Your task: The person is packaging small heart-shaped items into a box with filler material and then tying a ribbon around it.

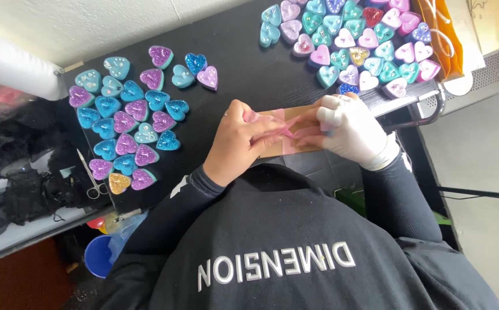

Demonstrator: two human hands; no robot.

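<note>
Centrally, both hands (295, 135) pinch pink ribbon (295, 131) at the table's (244, 63) near edge.

A bare strip of black table (244, 69) runs from the hands toward twelve o'clock, open to a passing hand; a cluster of heart-shaped pieces (126, 120) blocks nine to ten o'clock; another heart cluster (347, 43) crowds one o'clock; scissors (90, 175) lie at eight o'clock.

Glittery teal, purple and pink hearts (126, 123) lie on a black table (244, 63); the ribbon (295, 133) is pink.
</note>
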